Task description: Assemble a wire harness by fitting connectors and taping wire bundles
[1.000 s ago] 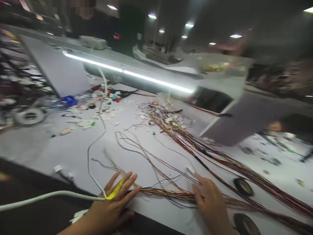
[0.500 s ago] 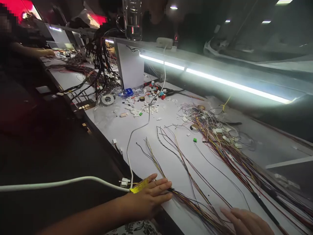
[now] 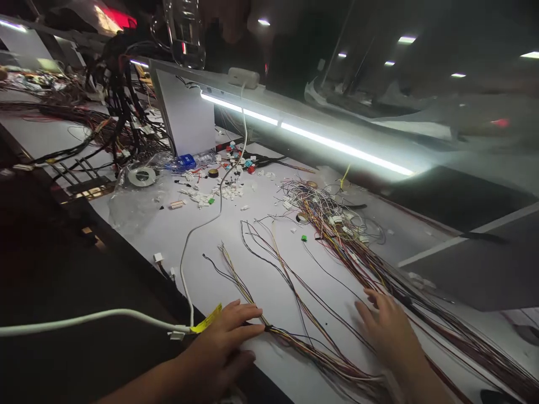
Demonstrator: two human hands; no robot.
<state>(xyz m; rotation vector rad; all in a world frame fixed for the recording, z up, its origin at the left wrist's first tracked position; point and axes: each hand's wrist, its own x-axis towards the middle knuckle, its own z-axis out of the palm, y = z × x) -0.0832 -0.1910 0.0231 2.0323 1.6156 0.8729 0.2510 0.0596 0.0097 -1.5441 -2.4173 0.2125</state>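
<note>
My left hand (image 3: 231,339) lies at the front edge of the white table, fingers stretched out over a thin branch of a wire harness (image 3: 290,336), beside a dark taped joint. My right hand (image 3: 385,322) is over the table to the right, its fingers apart and bent slightly. The fingertips are close to a single dark wire (image 3: 330,273) that ends in a green connector (image 3: 304,238); I cannot tell whether they touch it. Between my hands, more loose wire branches (image 3: 288,275) of the harness fan out toward the back.
A thick wire bundle (image 3: 370,258) runs along the right. Loose connectors (image 3: 229,191), a tape roll (image 3: 142,176) and a plastic bottle (image 3: 187,162) lie at the back. A white cable (image 3: 191,235) crosses the left side, with a yellow tag (image 3: 208,318). A lit tube (image 3: 337,147) hangs behind.
My right hand has moved up and left from the bottom edge, toward the single dark wire. My left hand stays by the harness joint, its fingers less flat. The view has turned right.
</note>
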